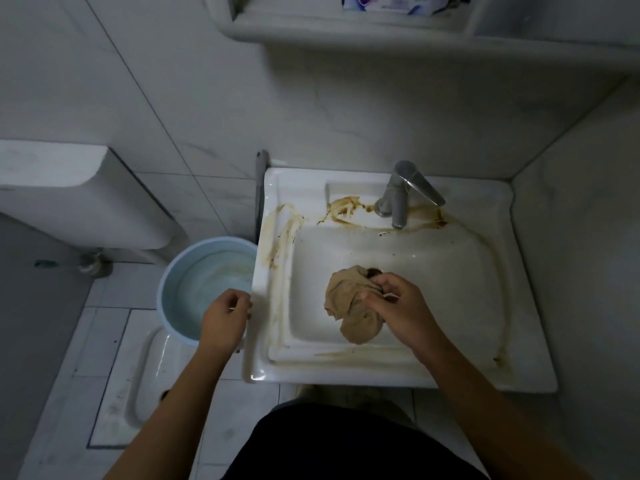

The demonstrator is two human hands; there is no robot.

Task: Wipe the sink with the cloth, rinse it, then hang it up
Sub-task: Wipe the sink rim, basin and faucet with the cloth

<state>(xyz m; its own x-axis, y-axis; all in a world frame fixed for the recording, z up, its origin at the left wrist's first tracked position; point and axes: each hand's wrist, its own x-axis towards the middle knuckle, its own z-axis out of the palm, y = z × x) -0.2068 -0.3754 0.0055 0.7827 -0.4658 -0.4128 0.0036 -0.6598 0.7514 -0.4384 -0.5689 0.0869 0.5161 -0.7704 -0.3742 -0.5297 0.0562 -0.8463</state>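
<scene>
Head camera: a person's right hand (401, 310) pinches a crumpled tan cloth (349, 306) with curled fingers (379, 282) in the basin of a stained white sink (526, 278). The cloth lies beside the drain. The left hand (223, 322) hovers just beside the sink's left rim, fingers loosely curled, holding nothing. A metal faucet (400, 199) stands at the sink's back edge amid brown streaks (343, 207). A pale blue bucket (166, 282) of water sits left of the sink.
</scene>
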